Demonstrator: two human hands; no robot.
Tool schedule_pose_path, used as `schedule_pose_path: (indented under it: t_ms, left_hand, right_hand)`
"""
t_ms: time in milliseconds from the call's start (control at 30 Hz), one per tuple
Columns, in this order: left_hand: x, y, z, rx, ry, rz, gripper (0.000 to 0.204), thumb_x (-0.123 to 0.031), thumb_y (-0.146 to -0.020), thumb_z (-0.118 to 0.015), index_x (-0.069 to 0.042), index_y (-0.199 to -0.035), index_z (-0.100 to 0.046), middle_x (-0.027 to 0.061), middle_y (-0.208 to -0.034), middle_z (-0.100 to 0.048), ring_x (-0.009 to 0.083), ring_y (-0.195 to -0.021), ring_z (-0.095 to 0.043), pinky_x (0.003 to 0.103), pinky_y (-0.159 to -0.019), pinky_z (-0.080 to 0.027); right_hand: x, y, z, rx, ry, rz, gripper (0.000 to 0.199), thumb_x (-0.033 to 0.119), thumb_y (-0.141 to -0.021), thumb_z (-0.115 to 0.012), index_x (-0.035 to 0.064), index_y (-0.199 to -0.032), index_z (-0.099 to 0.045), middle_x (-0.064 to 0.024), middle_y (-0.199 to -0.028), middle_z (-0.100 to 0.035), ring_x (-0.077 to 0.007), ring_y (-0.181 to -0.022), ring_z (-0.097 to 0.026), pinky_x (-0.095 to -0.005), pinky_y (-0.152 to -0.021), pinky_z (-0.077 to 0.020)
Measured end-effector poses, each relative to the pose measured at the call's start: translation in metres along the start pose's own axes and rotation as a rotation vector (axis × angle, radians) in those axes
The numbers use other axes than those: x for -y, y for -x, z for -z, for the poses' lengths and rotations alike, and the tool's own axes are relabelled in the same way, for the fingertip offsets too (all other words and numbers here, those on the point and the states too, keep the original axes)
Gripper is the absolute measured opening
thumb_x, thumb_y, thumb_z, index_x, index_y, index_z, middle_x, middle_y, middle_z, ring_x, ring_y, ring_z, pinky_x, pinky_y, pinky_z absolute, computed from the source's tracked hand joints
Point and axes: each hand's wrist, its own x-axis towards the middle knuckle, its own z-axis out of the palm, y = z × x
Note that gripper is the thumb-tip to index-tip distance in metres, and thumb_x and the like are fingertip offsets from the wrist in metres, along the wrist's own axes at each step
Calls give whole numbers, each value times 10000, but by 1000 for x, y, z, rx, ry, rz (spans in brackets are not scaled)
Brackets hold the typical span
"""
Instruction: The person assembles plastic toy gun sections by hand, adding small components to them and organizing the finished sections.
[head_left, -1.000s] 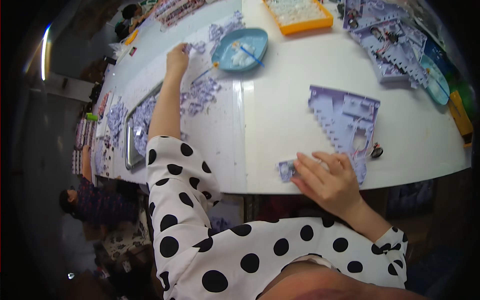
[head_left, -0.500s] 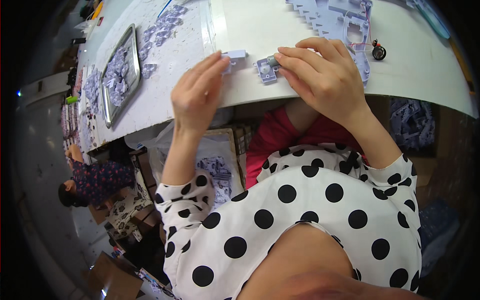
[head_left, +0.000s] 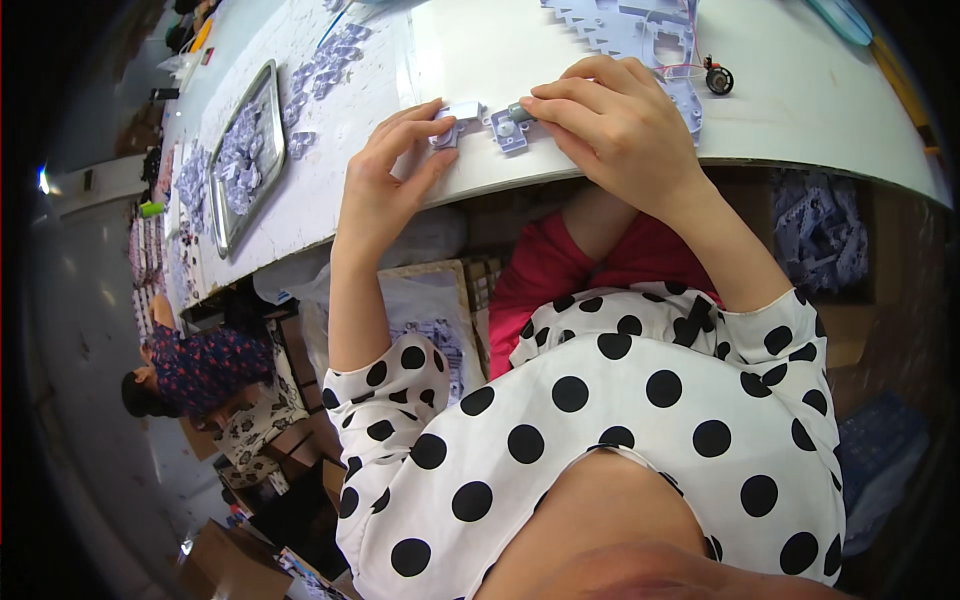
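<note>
Holding two small lilac plastic parts apart at the worktop (head_left: 800, 110) near edge: left hand (head_left: 385, 190) pinches one piece (head_left: 455, 118), right hand (head_left: 620, 130) pinches the other (head_left: 508, 126); joining appears unfinished.

Bright, even light on the white worktop (head_left: 560, 60); dim underneath, black fisheye rim, edges bowed, far left soft.

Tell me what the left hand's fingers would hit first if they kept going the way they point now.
The left hand points up and to the right, its fingers already on a small pale plastic piece. Just past that lies the second small piece under the right hand, probably met next; depth is hard to judge.
</note>
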Motion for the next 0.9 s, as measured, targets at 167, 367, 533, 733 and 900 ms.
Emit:
schedule_pose_path:
  t_ms: [167,367,533,733,900]
  left_hand:
    - [7,-3,-4,-29,197,23,352,70,-811,-772,11,-1153,-716,173,-1293,-671,250,-1250,-607,381,-1091,-457]
    - [-17,6,-41,-169,629,-13,376,157,-783,-758,62,-1140,-690,220,-1305,-624,280,-1244,-592,402,-1049,-530]
    - [-20,8,-53,-181,589,5,346,177,-791,-742,82,-1118,-681,235,-1310,-614,292,-1246,-597,392,-1005,-581]
    - [-18,12,-56,-194,493,51,324,166,-800,-749,81,-1107,-686,254,-1314,-619,291,-1187,-642,374,-1000,-573]
    - [-12,9,-51,-152,491,25,326,157,-813,-746,86,-1126,-685,268,-1321,-620,294,-1208,-634,376,-1003,-558]
  right_hand:
    - [-3,3,-3,-29,-11,7,217,135,-769,-749,114,-984,-766,35,-906,-717,-159,-974,-624,-333,-865,-483]
    - [-3,3,-5,-28,-46,-59,192,136,-810,-685,91,-997,-676,6,-832,-690,-156,-941,-635,-323,-855,-475]
    - [0,3,-1,-1,-62,-138,146,165,-867,-638,82,-981,-599,-43,-794,-659,-185,-837,-660,-306,-795,-503]
    - [2,7,-4,-30,-113,-236,153,143,-861,-634,59,-980,-587,-85,-859,-664,-273,-854,-700,-335,-723,-574]
    - [-2,9,-8,-19,-139,-278,170,140,-836,-676,77,-960,-578,-53,-844,-634,-246,-850,-665,-333,-751,-536]
